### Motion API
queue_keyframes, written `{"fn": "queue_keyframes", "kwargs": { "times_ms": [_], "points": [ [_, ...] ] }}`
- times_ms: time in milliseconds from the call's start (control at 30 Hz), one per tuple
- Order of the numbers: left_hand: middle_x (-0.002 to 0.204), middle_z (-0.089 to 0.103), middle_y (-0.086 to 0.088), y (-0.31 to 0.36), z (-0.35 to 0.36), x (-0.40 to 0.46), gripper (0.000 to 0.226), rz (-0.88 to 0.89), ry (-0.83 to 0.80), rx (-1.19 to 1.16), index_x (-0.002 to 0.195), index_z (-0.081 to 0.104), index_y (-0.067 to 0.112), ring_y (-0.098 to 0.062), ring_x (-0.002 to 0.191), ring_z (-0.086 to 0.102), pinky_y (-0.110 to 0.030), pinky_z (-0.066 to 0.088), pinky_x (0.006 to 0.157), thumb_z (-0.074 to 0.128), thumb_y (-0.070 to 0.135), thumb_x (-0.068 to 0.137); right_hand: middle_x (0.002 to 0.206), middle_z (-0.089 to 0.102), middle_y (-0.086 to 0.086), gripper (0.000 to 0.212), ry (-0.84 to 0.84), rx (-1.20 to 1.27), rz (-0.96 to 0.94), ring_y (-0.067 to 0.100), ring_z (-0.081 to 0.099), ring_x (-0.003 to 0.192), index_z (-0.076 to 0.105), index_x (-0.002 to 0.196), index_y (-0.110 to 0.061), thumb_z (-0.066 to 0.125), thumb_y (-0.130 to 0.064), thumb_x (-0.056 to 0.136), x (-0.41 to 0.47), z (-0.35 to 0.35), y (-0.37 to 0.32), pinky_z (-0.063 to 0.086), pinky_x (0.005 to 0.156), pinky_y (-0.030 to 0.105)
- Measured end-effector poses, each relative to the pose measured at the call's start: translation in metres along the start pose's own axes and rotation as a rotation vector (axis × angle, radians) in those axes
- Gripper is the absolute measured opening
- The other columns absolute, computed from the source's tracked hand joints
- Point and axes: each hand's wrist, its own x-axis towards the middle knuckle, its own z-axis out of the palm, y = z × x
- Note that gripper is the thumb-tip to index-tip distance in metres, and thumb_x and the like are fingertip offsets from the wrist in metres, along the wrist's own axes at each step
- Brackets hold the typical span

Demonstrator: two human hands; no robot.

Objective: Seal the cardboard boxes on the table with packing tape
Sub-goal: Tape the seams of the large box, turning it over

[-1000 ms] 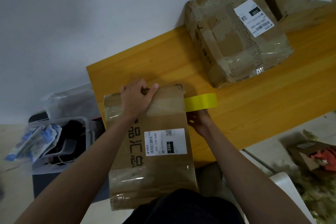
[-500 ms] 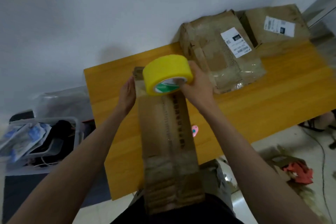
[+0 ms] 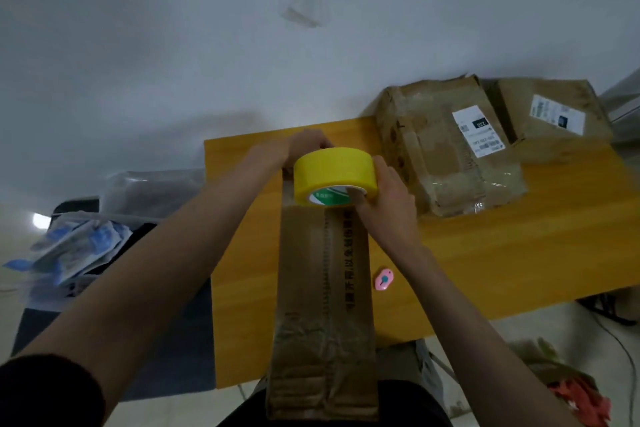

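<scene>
A long narrow cardboard box (image 3: 322, 305) stands on edge on the yellow table (image 3: 502, 253), its near end against my body. A yellow roll of packing tape (image 3: 334, 175) is held over the box's far end. My right hand (image 3: 388, 198) grips the roll from the right side. My left hand (image 3: 304, 149) holds the far end of the box behind the roll; its fingertips are hidden by the roll. Whether tape is stuck to the box cannot be seen.
Two other taped cardboard boxes (image 3: 450, 149) (image 3: 554, 114) stand at the table's far right by the wall. A small pink cutter (image 3: 383, 279) lies on the table right of the box. A bin with plastic bags (image 3: 79, 246) sits left of the table.
The box was turned from its labelled face onto its narrow edge. My right hand brought the tape roll up from the table's side onto the box's far end. My left hand stayed at that end.
</scene>
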Motion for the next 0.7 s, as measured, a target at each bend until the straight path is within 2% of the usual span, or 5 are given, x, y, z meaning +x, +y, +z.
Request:
{"fn": "queue_keyframes", "kwargs": {
  "times_ms": [133,233,333,433,700],
  "points": [
    [0.148,0.046,-0.021,0.028,0.002,-0.023,0.035,0.024,-0.028,0.273,0.139,0.05,-0.004,-0.037,0.129,0.048,-0.029,0.031,0.073,0.043,0.007,0.107,0.115,0.049,0.008,0.078,0.011,0.039,0.028,0.029,0.054,0.099,0.046,0.136,-0.013,0.043,-0.076,0.089,0.001,-0.002,0.002,0.041,0.065,0.033],
    [0.143,0.049,-0.022,0.0,0.005,-0.005,0.033,0.034,-0.054,0.355,0.136,0.052,-0.001,-0.034,0.128,0.049,-0.04,0.04,0.091,0.048,0.011,0.105,0.116,0.052,0.009,0.038,0.052,0.1,-0.051,0.029,0.051,0.106,0.051,0.124,-0.008,0.066,-0.024,0.093,0.006,-0.002,-0.004,0.04,0.074,0.034],
    [0.101,0.069,-0.018,-0.01,0.007,-0.001,0.03,0.147,-0.043,0.368,0.096,0.071,0.011,-0.029,0.094,0.064,-0.044,0.05,0.079,0.053,0.034,0.1,0.101,0.056,0.003,0.034,0.206,0.2,-0.081,0.017,0.05,0.087,0.053,0.111,-0.009,0.06,0.002,0.079,0.003,-0.029,-0.005,0.043,0.066,0.031],
    [0.052,0.04,0.004,-0.017,0.009,0.007,0.062,0.209,-0.013,0.31,0.057,0.046,0.021,-0.012,0.046,0.034,-0.033,0.028,0.051,0.041,0.066,0.098,0.111,0.052,0.013,0.054,0.418,0.053,-0.005,0.008,0.038,0.096,0.058,0.116,-0.002,0.054,0.022,0.068,-0.007,-0.066,0.032,0.035,0.071,0.018],
    [0.053,0.031,0.006,-0.018,0.011,0.012,0.061,0.168,-0.038,0.274,0.056,0.034,0.021,-0.01,0.047,0.027,-0.029,0.022,0.053,0.038,0.069,0.094,0.114,0.048,0.017,0.056,0.414,0.086,0.085,0.01,0.037,0.1,0.058,0.117,0.0,0.04,0.005,0.064,-0.026,-0.038,0.081,0.031,0.077,0.007]
  ]
}}
